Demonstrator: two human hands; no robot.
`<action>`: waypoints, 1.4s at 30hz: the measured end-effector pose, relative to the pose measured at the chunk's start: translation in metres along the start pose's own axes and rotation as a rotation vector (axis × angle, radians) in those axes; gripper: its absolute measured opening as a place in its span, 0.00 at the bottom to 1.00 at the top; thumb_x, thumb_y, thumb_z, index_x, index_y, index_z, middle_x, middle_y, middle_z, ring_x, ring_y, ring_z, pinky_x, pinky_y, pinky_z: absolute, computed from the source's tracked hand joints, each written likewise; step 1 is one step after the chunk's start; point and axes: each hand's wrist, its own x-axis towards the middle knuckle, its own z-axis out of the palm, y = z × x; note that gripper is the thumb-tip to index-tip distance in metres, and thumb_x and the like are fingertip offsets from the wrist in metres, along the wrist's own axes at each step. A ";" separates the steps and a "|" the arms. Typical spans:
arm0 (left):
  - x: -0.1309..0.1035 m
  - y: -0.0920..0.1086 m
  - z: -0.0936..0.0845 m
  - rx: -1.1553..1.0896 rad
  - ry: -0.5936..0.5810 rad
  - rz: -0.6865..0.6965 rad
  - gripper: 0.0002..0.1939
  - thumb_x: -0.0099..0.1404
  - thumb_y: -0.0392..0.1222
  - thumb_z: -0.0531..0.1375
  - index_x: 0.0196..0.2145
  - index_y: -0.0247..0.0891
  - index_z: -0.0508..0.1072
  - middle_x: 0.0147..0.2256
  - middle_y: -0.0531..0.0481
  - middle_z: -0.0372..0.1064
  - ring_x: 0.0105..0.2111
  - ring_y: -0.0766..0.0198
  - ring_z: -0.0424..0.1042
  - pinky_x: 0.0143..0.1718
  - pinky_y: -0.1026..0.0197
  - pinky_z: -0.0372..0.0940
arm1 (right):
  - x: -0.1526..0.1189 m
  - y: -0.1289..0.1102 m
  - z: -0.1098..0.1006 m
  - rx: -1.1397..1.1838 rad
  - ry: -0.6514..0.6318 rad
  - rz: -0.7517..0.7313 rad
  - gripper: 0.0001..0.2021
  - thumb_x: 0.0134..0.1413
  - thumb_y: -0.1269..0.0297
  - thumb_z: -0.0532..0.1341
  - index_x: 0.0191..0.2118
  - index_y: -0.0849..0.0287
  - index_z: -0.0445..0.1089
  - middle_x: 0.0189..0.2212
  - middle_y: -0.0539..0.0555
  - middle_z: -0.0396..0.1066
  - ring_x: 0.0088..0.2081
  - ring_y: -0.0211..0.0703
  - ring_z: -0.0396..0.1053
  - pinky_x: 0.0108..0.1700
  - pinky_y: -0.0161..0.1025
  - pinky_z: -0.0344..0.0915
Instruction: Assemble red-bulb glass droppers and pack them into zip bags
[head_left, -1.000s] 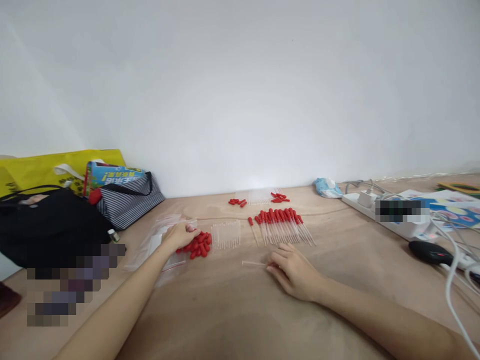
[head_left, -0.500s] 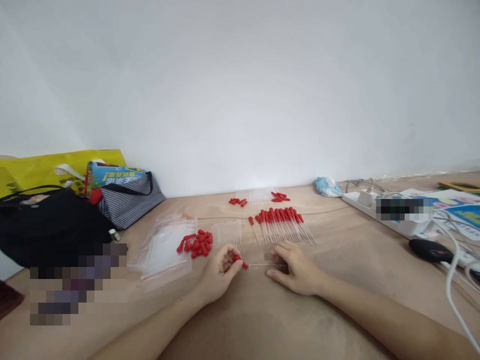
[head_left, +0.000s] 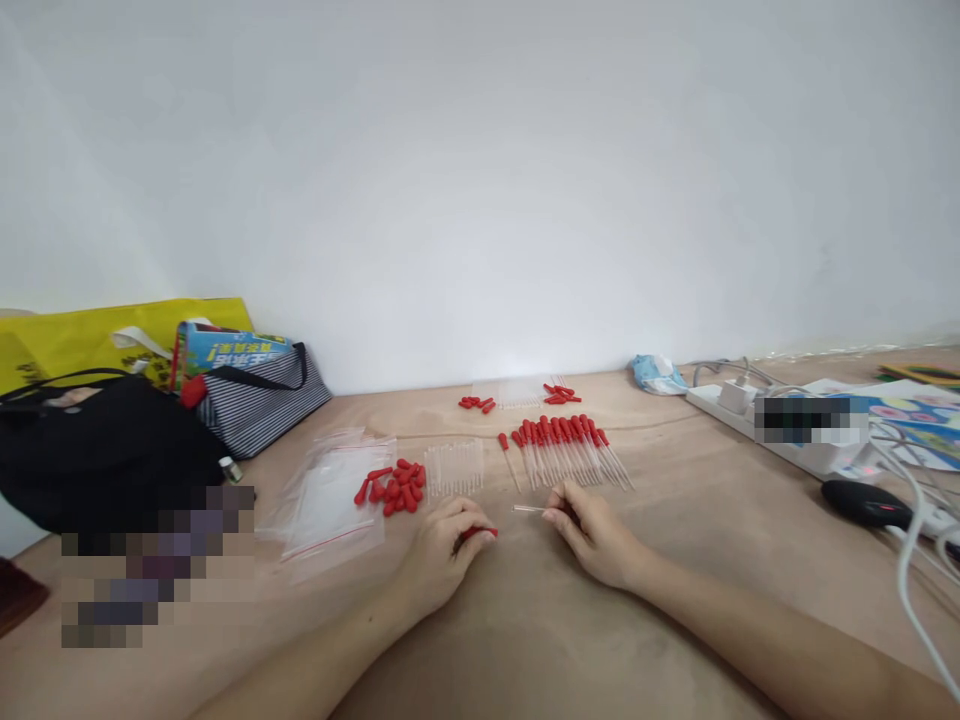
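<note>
Red rubber shows between the fingers of the left hand, lower middle of the frame, where a red bulb is pinched between thumb and fingertips. Just right of it, the right hand grips a clear tube, fingers closed around it, with only a short length jutting out to the left. Half a second ago the bulb met the tube's end and a longer stretch of tube showed; now the two are apart, with a gap of bare surface between them. In the earliest frame the left hand was over the red bulb pile, left of centre, which now lies uncovered beside plastic bags. The tube's long axis runs nearly level across the frame, its free end pointing left and very slightly up. The bulb also lies almost level, its visible tip towards the right, whereas before it slanted down to the right; the tube end sits a little higher in the frame than that tip. Above the hands, a row of clear tubes and a fan of red-topped droppers lie as they did.
</note>
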 end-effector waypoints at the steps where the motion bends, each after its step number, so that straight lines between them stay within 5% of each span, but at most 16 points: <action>1: 0.001 0.000 0.002 -0.023 0.023 -0.003 0.07 0.60 0.38 0.51 0.30 0.38 0.69 0.29 0.51 0.66 0.31 0.63 0.66 0.33 0.62 0.60 | -0.001 -0.001 -0.001 0.023 0.014 -0.002 0.04 0.54 0.68 0.49 0.29 0.58 0.55 0.23 0.48 0.62 0.25 0.36 0.59 0.28 0.33 0.56; 8: 0.007 -0.003 0.014 -0.225 -0.046 0.000 0.08 0.64 0.38 0.47 0.39 0.38 0.63 0.30 0.52 0.67 0.31 0.65 0.68 0.34 0.63 0.62 | -0.001 -0.005 -0.003 0.011 0.013 -0.125 0.07 0.56 0.67 0.48 0.34 0.58 0.61 0.28 0.52 0.66 0.31 0.38 0.63 0.34 0.35 0.58; 27: 0.003 0.005 0.008 -0.029 -0.007 0.172 0.11 0.62 0.39 0.49 0.29 0.36 0.70 0.24 0.52 0.66 0.25 0.66 0.65 0.27 0.67 0.58 | 0.000 -0.008 -0.002 -0.239 -0.089 -0.268 0.09 0.56 0.67 0.50 0.33 0.58 0.66 0.25 0.48 0.69 0.26 0.34 0.61 0.34 0.37 0.46; 36: 0.001 0.009 0.007 0.017 -0.090 0.191 0.11 0.62 0.37 0.48 0.28 0.36 0.68 0.24 0.52 0.65 0.26 0.66 0.65 0.28 0.67 0.58 | 0.004 -0.002 -0.006 -0.569 0.081 -0.613 0.11 0.55 0.69 0.49 0.28 0.60 0.67 0.18 0.47 0.65 0.19 0.31 0.52 0.32 0.39 0.42; 42: 0.003 0.008 0.006 -0.088 -0.109 0.132 0.11 0.62 0.35 0.48 0.28 0.35 0.68 0.22 0.54 0.63 0.22 0.68 0.63 0.26 0.68 0.58 | 0.006 0.002 -0.010 -0.694 0.180 -0.769 0.12 0.55 0.73 0.47 0.34 0.61 0.67 0.19 0.47 0.65 0.21 0.33 0.56 0.31 0.39 0.42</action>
